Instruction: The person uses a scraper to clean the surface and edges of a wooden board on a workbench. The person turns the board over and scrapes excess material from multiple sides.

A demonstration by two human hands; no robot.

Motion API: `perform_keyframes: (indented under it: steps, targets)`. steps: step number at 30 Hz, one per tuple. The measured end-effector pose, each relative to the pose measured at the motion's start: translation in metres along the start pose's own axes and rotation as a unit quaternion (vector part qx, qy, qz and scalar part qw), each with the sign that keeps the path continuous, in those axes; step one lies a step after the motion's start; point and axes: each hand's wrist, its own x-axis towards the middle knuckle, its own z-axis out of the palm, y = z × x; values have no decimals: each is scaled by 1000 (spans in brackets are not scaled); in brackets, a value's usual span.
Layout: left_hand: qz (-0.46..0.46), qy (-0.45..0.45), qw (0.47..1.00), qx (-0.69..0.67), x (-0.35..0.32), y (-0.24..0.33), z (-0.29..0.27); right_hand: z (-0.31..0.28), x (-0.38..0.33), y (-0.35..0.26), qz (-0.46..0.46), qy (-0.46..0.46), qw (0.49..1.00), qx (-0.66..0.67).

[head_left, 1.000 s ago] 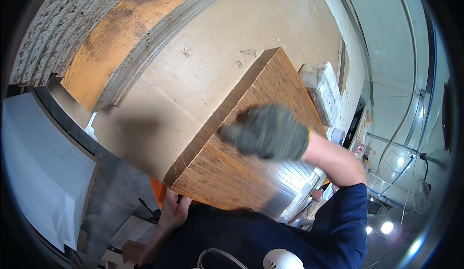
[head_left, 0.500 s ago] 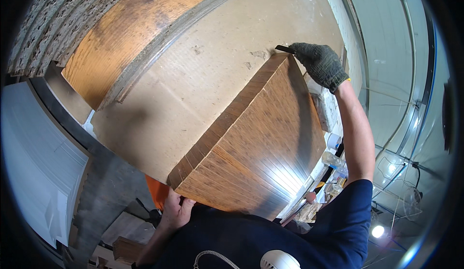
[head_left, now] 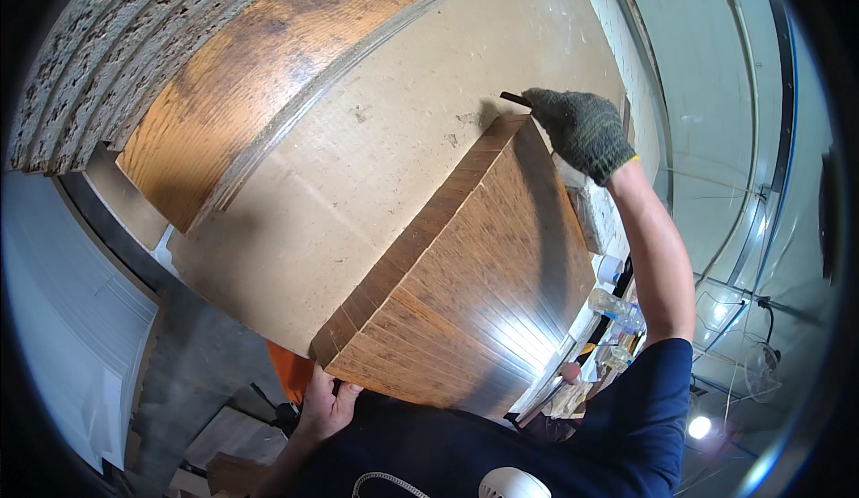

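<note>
Right hand in a grey knit glove, fingers closed on a thin dark stick, perhaps a pencil or marker; too small to tell which. Tip of the stick poking out leftward past the glove, roughly level, just above the far corner of the stack of planks and against the pale fibreboard sheet behind it. Heel of the glove resting at that far corner.

Left hand bare, at the near corner of the stack, fingers curled up under the lower edge, clamped there and apparently steadying the weight.

Stack itself: brown wood-grain planks, edges flush, glossy top face catching the light. Long axis running from the near corner at the bare hand away and up to the right, to the far corner at the glove; left long edge leaning on or just beside the pale sheet, hard to say which.

Judged from this: marking or lining up at the far corner, stack braced at the near one. Called for next: a firm near-corner hold and a steady tip.

Further out: a darker veneered panel beyond the pale sheet, chipboard edges top left, something orange below the near corner, clear bottles along the right edge.
</note>
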Motion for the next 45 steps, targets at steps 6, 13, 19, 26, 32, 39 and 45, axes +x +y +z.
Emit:
perform_keyframes:
  steps: [6, 13, 19, 26, 32, 39, 45]
  targets:
    - [29, 25, 999, 16, 0, -3, 3, 10, 3, 11, 65, -84, 993, 42]
    - [32, 23, 998, 53, 0, -4, 0, -28, -21, -93, 30, -257, 898, 355]
    - [23, 31, 999, 10, 1, 2, 6, -45, -38, -121, -112, -105, 931, 331]
    - [48, 55, 997, 10, 4, 6, 11, -10, -87, -181, -197, -166, 865, 430]
    - [52, 80, 995, 22, 1, -8, 16, -1, -110, -203, -191, -157, 902, 355]
    - [106, 115, 987, 18, 6, -30, 22, 18, -134, -237, -181, -134, 905, 361]
    - [44, 99, 994, 20, 4, -22, 20, 31, -168, -254, -167, -118, 908, 364]
